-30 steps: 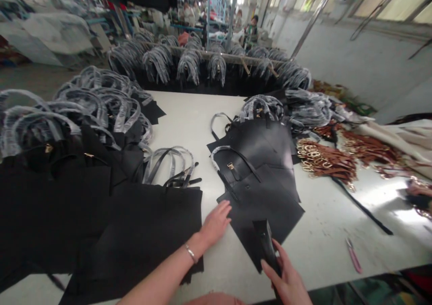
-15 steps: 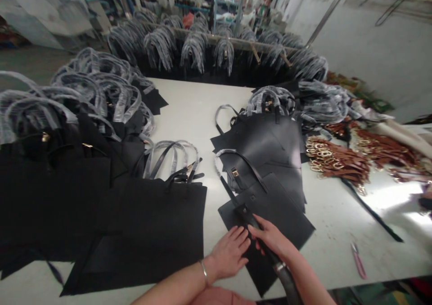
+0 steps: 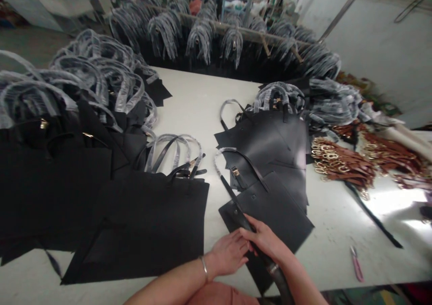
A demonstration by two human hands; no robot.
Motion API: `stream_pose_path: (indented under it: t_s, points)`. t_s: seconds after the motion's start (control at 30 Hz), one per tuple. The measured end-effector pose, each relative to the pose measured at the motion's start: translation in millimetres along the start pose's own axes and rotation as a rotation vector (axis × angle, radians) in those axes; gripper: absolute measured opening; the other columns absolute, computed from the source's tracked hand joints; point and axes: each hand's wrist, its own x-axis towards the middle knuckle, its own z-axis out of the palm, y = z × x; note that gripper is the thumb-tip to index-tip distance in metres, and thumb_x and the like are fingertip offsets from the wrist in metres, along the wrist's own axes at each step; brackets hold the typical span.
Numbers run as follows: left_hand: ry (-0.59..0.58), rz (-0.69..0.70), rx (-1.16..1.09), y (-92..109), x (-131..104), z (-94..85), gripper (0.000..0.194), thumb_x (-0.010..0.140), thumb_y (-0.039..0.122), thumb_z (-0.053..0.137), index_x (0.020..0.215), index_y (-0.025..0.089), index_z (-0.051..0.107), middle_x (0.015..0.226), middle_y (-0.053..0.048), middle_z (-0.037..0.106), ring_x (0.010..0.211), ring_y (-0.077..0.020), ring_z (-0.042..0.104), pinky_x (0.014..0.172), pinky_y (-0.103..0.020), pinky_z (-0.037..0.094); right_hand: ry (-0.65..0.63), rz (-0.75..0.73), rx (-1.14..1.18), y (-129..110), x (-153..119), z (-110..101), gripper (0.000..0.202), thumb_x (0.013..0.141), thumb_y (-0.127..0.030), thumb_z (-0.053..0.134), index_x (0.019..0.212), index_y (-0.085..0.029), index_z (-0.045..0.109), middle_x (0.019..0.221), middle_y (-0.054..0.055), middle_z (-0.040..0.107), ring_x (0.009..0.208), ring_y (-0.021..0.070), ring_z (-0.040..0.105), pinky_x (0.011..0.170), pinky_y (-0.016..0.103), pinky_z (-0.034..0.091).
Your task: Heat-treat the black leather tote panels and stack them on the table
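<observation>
A black bag panel lies angled on the table, its strap handle partly wrapped in clear film. My right hand is closed around a long black tool with a metallic band, its front end over the panel by the strap's base; its exact kind is unclear. My left hand, wearing a bracelet, rests by the panel's left edge. Its fingers reach against the right hand, thumb apart; the fingertips are partly hidden. Behind lie more black panels with a gold buckle.
Black bag pieces with film-wrapped handles are heaped on the left. At right lie brown straps with gold clasps, a black strip and pink-handled snips. A rack of wrapped handles stands beyond the white table.
My left fingers have come from lying spread on the panel to against my right hand. My right hand has shifted slightly left with the black tool. The view has tilted a little.
</observation>
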Motion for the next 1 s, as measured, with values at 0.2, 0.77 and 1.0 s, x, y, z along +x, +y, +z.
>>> stream_pose_path:
  t_s: [0.2, 0.77, 1.0]
  points:
    - [0.004, -0.038, -0.022, -2, 0, 11.3, 0.032, 0.095, 0.038, 0.053, 0.117, 0.016, 0.061, 0.117, -0.009, 0.068, 0.119, -0.0254, 0.057, 0.108, -0.039, 0.040, 0.080, -0.103, -0.161, -4, 2, 9, 0.059, 0.076, -0.035, 0.067, 0.131, -0.015, 0.064, 0.112, 0.011, 0.075, 0.109, 0.0307, 0.066, 0.098, 0.044, 0.050]
    - [-0.072, 0.047, 0.099, 2, 5, 5.0, 0.025, 0.095, 0.029, 0.050, 0.105, 0.014, 0.067, 0.105, -0.010, 0.072, 0.106, -0.0256, 0.064, 0.094, -0.039, 0.048, 0.001, -0.083, -0.348, -1, -4, 27, 0.072, 0.079, -0.032, 0.061, 0.141, 0.001, 0.047, 0.139, 0.024, 0.056, 0.131, 0.0300, 0.054, 0.113, 0.041, 0.038]
    - [-0.003, 0.050, 0.071, 1, 2, -2.6, 0.038, 0.095, 0.036, 0.051, 0.123, 0.012, 0.059, 0.123, -0.012, 0.066, 0.124, -0.0273, 0.054, 0.110, -0.042, 0.036, 0.222, -0.184, -0.203, -14, 22, 34, 0.069, 0.081, -0.036, 0.063, 0.141, -0.006, 0.050, 0.133, 0.018, 0.064, 0.123, 0.0292, 0.060, 0.108, 0.039, 0.042]
